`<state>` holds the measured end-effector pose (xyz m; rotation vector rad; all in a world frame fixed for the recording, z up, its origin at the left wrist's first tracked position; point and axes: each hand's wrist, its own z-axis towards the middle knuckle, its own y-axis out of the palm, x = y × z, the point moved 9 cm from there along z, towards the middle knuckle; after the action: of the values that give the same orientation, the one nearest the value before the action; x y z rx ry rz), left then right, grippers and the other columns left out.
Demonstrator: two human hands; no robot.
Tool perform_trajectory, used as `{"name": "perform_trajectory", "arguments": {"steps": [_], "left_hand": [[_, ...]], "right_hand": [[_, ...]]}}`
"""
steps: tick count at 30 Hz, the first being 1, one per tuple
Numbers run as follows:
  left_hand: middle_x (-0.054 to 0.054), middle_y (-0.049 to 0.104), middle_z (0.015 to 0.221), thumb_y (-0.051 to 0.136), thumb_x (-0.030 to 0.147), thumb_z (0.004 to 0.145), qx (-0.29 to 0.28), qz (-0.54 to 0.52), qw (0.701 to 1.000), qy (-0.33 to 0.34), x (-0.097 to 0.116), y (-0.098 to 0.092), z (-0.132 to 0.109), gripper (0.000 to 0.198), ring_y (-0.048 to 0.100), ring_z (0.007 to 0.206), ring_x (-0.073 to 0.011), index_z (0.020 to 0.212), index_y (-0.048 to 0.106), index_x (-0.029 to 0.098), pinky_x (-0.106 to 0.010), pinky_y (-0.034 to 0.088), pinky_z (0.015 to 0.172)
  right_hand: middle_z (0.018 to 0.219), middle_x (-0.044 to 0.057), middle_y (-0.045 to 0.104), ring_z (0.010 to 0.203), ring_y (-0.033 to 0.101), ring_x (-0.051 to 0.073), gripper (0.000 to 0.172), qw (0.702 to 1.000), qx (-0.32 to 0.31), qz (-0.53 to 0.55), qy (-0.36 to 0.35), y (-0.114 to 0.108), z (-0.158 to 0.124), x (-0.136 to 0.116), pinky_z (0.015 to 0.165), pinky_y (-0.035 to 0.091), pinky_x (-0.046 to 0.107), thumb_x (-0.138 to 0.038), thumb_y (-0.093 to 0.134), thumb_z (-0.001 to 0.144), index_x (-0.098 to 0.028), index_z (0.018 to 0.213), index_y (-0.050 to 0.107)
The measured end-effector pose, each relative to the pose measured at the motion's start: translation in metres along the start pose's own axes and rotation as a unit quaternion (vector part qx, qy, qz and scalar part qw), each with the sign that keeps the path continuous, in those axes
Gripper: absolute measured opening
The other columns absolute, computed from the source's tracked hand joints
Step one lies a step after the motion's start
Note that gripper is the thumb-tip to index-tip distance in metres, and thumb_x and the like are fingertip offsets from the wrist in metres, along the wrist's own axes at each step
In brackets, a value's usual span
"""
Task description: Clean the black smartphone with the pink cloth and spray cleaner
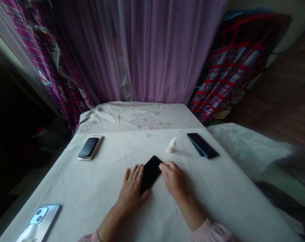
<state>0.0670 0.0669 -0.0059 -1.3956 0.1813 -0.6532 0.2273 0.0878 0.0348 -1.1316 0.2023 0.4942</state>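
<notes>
A black phone [150, 173] lies tilted on the white tablecloth between my hands, dark face up. My left hand [132, 188] rests along its left edge, fingers stretched out and thumb at the lower corner. My right hand [174, 178] is at the phone's upper right edge, its fingers pinched together on something small and pale that I cannot make out. Just beyond the right hand stands a small white bottle [172, 145], upright.
Stacked phones [89, 147] lie at the left, and two dark phones [203, 146] overlap at the right. A silvery phone [41, 222] is at the near left edge. Purple curtains [167, 50] hang behind the table [104, 188]; a pale bag [245, 144] is beside it.
</notes>
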Motion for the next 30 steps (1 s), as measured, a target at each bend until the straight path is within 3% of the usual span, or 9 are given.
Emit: {"name": "perform_trajectory", "arguments": {"steps": [3,6,9,15,19,23,26,28,30], "left_hand": [[-0.018,0.04,0.151,0.055,0.043,0.088,0.009,0.003,1.0,0.001,0.0,-0.003,0.002,0.079,0.031,0.142,-0.0327,0.152,0.021,0.013,-0.055,0.021,0.115],[-0.019,0.044,0.149,0.051,0.054,0.09,0.035,0.016,0.999,-0.009,-0.001,-0.005,0.003,0.077,0.035,0.14,-0.0327,0.15,0.026,0.013,-0.054,0.022,0.115],[-0.02,0.045,0.147,0.047,0.062,0.09,0.049,0.026,0.998,-0.009,0.001,-0.005,0.002,0.08,0.037,0.139,-0.0341,0.149,0.028,0.011,-0.056,0.023,0.114],[-0.018,0.042,0.15,0.049,0.056,0.092,0.032,0.014,0.999,0.015,-0.005,-0.003,0.003,0.078,0.033,0.141,-0.0338,0.152,0.023,0.013,-0.057,0.022,0.115],[-0.015,0.033,0.155,0.059,0.045,0.086,-0.019,0.01,0.999,0.031,-0.024,-0.002,0.006,0.078,0.023,0.145,-0.0351,0.152,0.026,0.02,-0.059,0.021,0.115],[-0.013,0.036,0.154,0.06,0.027,0.082,-0.059,0.017,0.998,0.025,-0.028,-0.004,0.007,0.077,0.026,0.144,-0.0321,0.151,0.027,0.022,-0.057,0.022,0.115],[-0.015,0.041,0.151,0.057,0.034,0.087,-0.028,0.024,0.999,0.0,-0.013,-0.005,0.01,0.07,0.034,0.141,-0.0317,0.15,0.031,0.019,-0.053,0.026,0.114],[-0.018,0.046,0.147,0.054,0.049,0.09,0.02,0.042,0.998,-0.04,-0.004,-0.006,0.012,0.07,0.038,0.138,-0.0355,0.148,0.035,0.016,-0.058,0.025,0.113],[-0.017,0.05,0.144,0.05,0.053,0.092,0.056,0.056,0.995,-0.064,0.003,-0.007,0.013,0.067,0.042,0.134,-0.0362,0.146,0.039,0.016,-0.061,0.023,0.112]], "right_hand": [[0.085,0.005,0.064,0.077,0.061,0.015,0.024,0.998,-0.025,0.038,-0.038,0.007,-0.016,-0.028,0.069,0.045,0.024,-0.018,0.046,0.096,-0.022,0.092,0.07],[0.09,0.005,0.065,0.079,0.062,0.015,0.021,0.996,-0.04,0.056,-0.05,0.008,-0.024,-0.042,0.072,0.046,0.023,-0.017,0.05,0.094,-0.022,0.095,0.07],[0.095,0.005,0.067,0.083,0.063,0.016,0.02,0.998,-0.039,0.028,-0.038,0.005,-0.018,-0.03,0.074,0.046,0.024,-0.016,0.053,0.092,-0.023,0.096,0.071],[0.09,0.007,0.071,0.081,0.064,0.019,0.021,0.999,0.021,-0.024,-0.009,-0.009,-0.002,0.013,0.074,0.047,0.028,-0.019,0.051,0.094,-0.021,0.092,0.072],[0.089,0.007,0.073,0.081,0.066,0.017,0.029,0.997,0.071,0.038,-0.012,-0.019,-0.011,0.018,0.075,0.049,0.027,-0.024,0.043,0.099,-0.02,0.094,0.072],[0.089,0.008,0.074,0.081,0.068,0.018,0.032,0.993,0.111,0.046,-0.01,-0.029,-0.022,0.016,0.076,0.051,0.028,-0.027,0.041,0.1,-0.019,0.096,0.071],[0.087,0.008,0.073,0.079,0.067,0.017,0.031,0.995,0.086,0.038,-0.023,-0.026,-0.025,0.009,0.074,0.051,0.028,-0.025,0.041,0.099,-0.02,0.095,0.071],[0.085,0.008,0.072,0.078,0.066,0.017,0.031,0.997,0.065,0.031,-0.03,-0.021,-0.025,0.003,0.073,0.05,0.027,-0.021,0.041,0.098,-0.021,0.093,0.071],[0.086,0.007,0.072,0.079,0.066,0.018,0.03,0.998,0.046,0.025,-0.03,-0.016,-0.025,0.0,0.074,0.05,0.028,-0.02,0.042,0.097,-0.021,0.094,0.072]]}}
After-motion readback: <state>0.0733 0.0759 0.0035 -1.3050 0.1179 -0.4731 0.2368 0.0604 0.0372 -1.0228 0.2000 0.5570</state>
